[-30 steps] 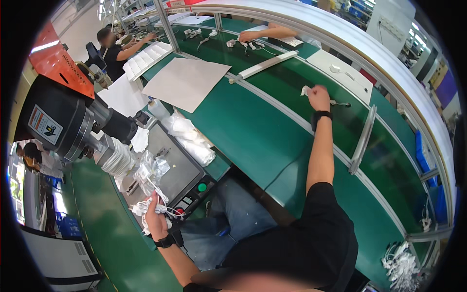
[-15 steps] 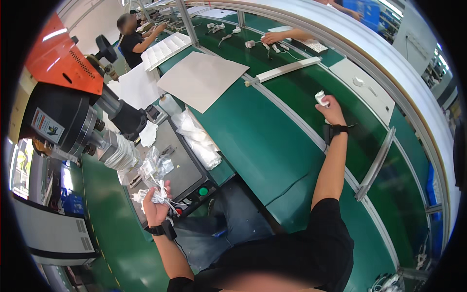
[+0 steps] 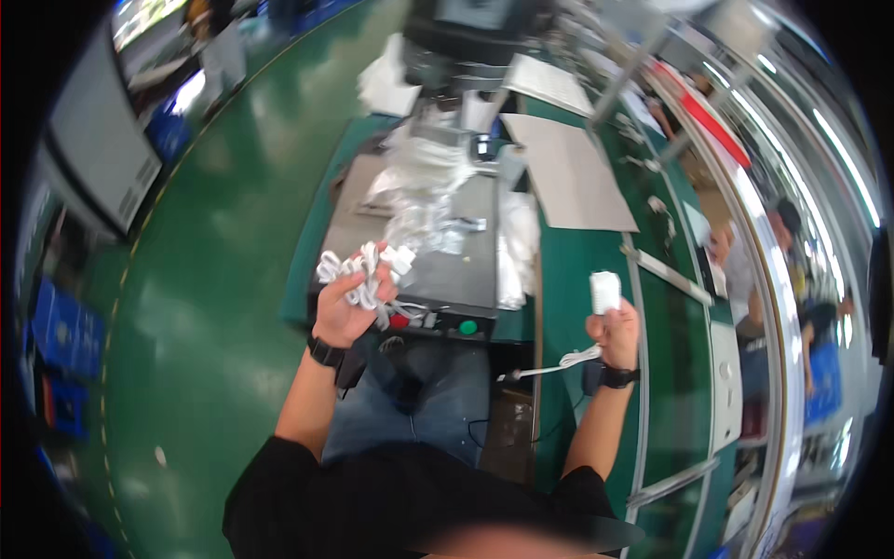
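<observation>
My left hand (image 3: 346, 312) is closed around a bunch of white cables (image 3: 365, 278) with pale plug-like ends, above the front edge of a dark machine top. Off to the right, my right hand (image 3: 618, 334) grips a white power adapter (image 3: 605, 292), held upright over the green bench. A thin white cable (image 3: 551, 369) trails leftward from below that hand. Crumpled clear plastic bags (image 3: 419, 191) lie on the machine top (image 3: 461, 279) beyond my left hand. The picture is blurred, so the exact number of cables cannot be told.
A green button (image 3: 468, 327) and a red button (image 3: 399, 320) sit on the machine's front. A grey-beige sheet (image 3: 573, 172) lies on the green bench. Metal rails (image 3: 666, 274) cross the conveyor. A co-worker (image 3: 745, 252) is at the far right. Blue bins (image 3: 67, 326) stand at left.
My view has turned toward the left, bringing the machine to the middle. My right hand has come back from the conveyor with the adapter, its cable now showing. My left hand still holds the cables.
</observation>
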